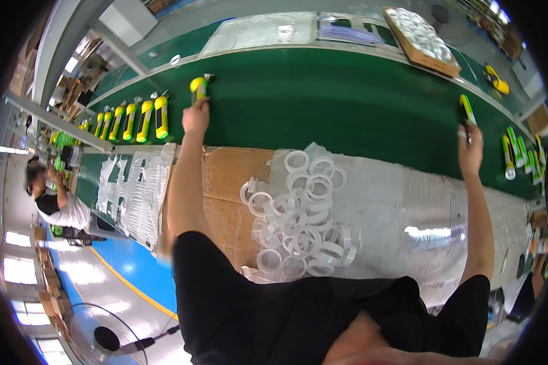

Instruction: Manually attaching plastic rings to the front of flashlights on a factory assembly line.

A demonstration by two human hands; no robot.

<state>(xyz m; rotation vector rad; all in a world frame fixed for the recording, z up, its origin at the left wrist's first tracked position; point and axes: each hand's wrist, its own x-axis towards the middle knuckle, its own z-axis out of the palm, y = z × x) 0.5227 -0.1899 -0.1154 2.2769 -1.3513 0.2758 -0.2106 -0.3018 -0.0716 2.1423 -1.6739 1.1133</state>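
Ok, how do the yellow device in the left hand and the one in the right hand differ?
The left device shows a broad, rounded head; the right device looks slimmer, without such a bulge. The left device has a metallic piece jutting at its far end; none shows on the right device. Both are partly yellow and held at the near end, by the left hand and right hand respectively.

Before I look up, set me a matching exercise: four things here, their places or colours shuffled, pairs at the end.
1. Fan
2. Left hand
3. Rings
4. Box

A. Brown, in the picture's upper right
B. White, heaped near the picture's centre
C. In the picture's lower left
D. Gripping a yellow tool

Pairs: 1-C; 2-D; 3-B; 4-A
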